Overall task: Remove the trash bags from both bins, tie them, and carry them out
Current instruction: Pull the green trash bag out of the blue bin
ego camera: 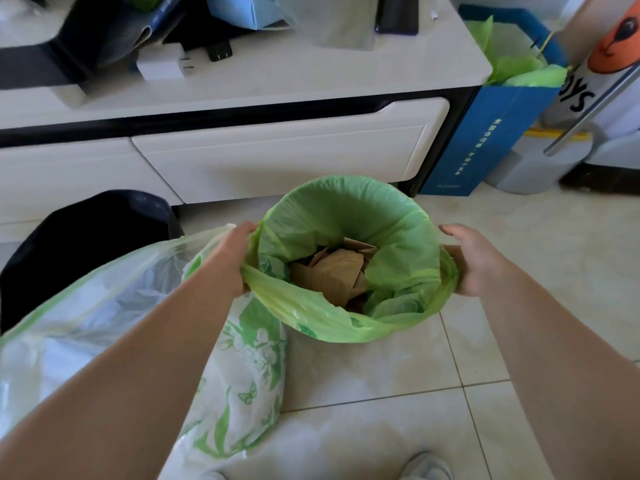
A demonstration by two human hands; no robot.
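A green trash bag (349, 216) lines a round bin on the tiled floor; the bin itself is hidden under the folded-over rim. Crumpled brown paper (332, 275) lies inside it. My left hand (232, 258) grips the bag's rim on the left side. My right hand (474, 261) presses against the bag's rim on the right, fingers partly spread. A second bin, a blue box (481, 140) lined with another green bag (519, 71), stands beside the cabinet at the upper right.
A large white plastic bag with green flower print (242, 368) lies on the floor under my left arm. A dark bag (83, 237) sits at the left. A white drawer cabinet (277, 161) stands behind the bin, cluttered on top.
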